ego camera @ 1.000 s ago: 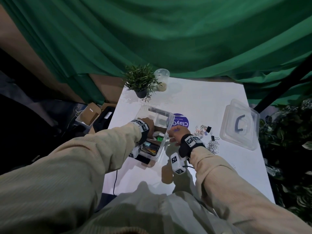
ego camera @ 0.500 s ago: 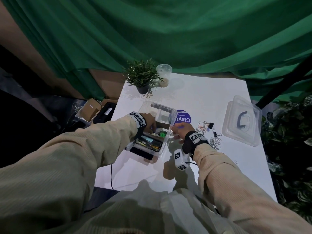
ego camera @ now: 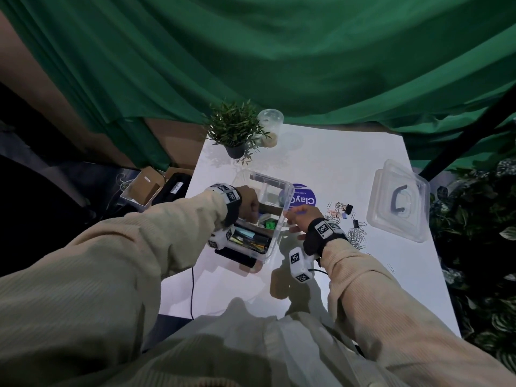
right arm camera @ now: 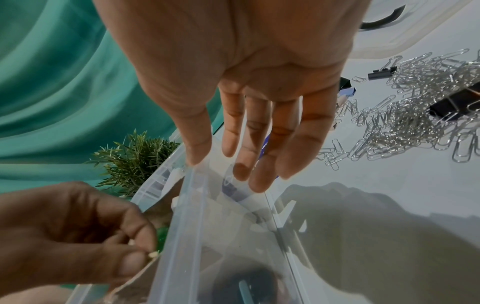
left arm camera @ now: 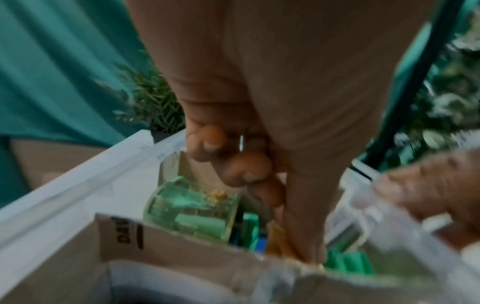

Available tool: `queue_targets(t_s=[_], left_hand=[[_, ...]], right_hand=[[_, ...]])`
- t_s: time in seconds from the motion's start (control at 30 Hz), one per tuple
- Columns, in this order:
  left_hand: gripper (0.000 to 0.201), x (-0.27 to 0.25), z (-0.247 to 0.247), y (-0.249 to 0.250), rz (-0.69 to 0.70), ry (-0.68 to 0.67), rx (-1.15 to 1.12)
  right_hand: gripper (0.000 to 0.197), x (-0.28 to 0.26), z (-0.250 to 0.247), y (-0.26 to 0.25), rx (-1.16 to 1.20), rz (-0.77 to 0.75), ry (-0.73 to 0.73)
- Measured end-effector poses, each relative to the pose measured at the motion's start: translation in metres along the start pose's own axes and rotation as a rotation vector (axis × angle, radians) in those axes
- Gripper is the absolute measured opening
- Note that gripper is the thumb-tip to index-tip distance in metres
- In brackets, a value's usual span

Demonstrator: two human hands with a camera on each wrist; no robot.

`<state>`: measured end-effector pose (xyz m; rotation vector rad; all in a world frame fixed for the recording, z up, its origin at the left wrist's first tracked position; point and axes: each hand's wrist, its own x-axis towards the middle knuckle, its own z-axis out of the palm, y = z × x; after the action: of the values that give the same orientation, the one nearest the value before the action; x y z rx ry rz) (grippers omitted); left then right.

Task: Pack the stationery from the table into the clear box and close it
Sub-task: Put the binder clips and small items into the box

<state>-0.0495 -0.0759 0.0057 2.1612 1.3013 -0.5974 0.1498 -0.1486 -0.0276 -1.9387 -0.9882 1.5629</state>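
Observation:
The clear box (ego camera: 275, 243) stands left of centre on the white table (ego camera: 335, 289), holding several stationery items. Among them are a clear tape roll (left arm camera: 192, 214) and a brown carton (left arm camera: 155, 246). My left hand (ego camera: 252, 217) reaches inside the box with curled fingers and pinches a thin tan strip (right arm camera: 145, 265) between thumb and forefinger. My right hand (ego camera: 291, 219) is at the box's right wall (right arm camera: 233, 246), thumb on the rim and straight fingers against the outside. Loose paper clips (ego camera: 356, 236) and black binder clips (ego camera: 348, 209) lie right of it. The clear lid (ego camera: 399, 208) with its grey handle lies at the far right.
A purple round label (ego camera: 303, 199) lies just behind the box. A small potted plant (ego camera: 234, 132) and a plastic cup (ego camera: 269, 125) stand at the table's far left edge. Green cloth hangs behind. Cartons sit on the floor to the left, and leafy plants crowd the right side.
The view has shifted slightly. Both hands stay where they were, the left inside the box and the right at its right wall.

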Motion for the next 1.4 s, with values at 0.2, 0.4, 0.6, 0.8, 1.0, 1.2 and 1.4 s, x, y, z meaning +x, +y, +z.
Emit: queue_targets(t_s=[0.2, 0.4, 0.6, 0.8, 1.0, 1.2, 1.4], left_hand=[[0.013, -0.012, -0.044, -0.037, 0.021, 0.205, -0.265], [0.015, 0.003, -0.040, -0.038, -0.114, 0.388, -0.172], [0.018, 0.012, -0.031, -0.005, -0.155, 0.459, -0.165], [0.018, 0.032, -0.038, 0.101, 0.133, 0.545, -0.167], [0.017, 0.089, -0.009, 0.178, 0.095, 0.232, 0.014], [0.037, 0.122, 0.033, 0.166, -0.138, 0.060, 0.172], [0.036, 0.136, 0.048, 0.157, -0.203, 0.066, 0.023]], right_hand=[[0.031, -0.002, 0.003, 0.002, -0.004, 0.003, 0.032], [0.031, -0.003, 0.003, 0.005, -0.062, -0.010, 0.074], [0.010, -0.008, -0.038, 0.044, 0.006, -0.028, 0.168], [0.012, -0.015, -0.102, 0.106, -0.201, 0.109, 0.495], [0.014, -0.008, -0.136, 0.106, -0.305, 0.159, 0.535], [0.013, 0.023, -0.156, 0.081, -0.422, 0.112, 0.478], [0.035, 0.061, -0.151, 0.072, -0.647, -0.127, 0.248]])
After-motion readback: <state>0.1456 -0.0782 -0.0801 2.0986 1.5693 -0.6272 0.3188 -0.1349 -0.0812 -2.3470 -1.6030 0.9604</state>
